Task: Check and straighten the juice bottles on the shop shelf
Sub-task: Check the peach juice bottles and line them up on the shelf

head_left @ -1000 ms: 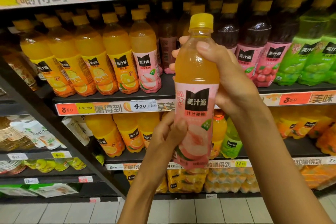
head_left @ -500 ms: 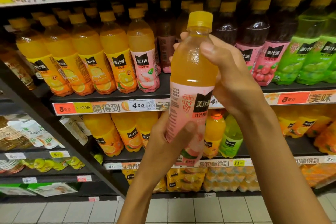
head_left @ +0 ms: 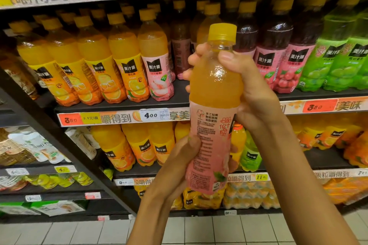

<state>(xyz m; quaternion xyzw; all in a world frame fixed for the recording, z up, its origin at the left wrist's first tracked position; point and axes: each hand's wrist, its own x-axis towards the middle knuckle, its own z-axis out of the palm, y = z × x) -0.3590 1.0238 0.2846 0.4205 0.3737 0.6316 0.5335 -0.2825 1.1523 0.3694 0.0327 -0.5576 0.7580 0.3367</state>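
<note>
I hold a peach juice bottle [head_left: 214,93] with a yellow cap and pink label upright in front of the shelf. My right hand [head_left: 253,93] grips its upper body just below the neck. My left hand [head_left: 177,163] grips the lower labelled part, thumb on the label. The label's small-print side faces me. On the shelf [head_left: 123,105] behind stand orange juice bottles [head_left: 95,65], one matching peach bottle [head_left: 157,65], dark red bottles [head_left: 278,49] and green bottles [head_left: 338,55].
There is a gap on the shelf right of the shelved peach bottle, behind the held one. A lower shelf [head_left: 328,163] carries more orange and green bottles. Packaged goods [head_left: 29,151] fill the unit at left. Tiled floor [head_left: 199,228] lies below.
The bottle has been turned about its axis in my hands: the front logo has swung to the right out of sight and the small-print side now faces me. Both hands kept their grip.
</note>
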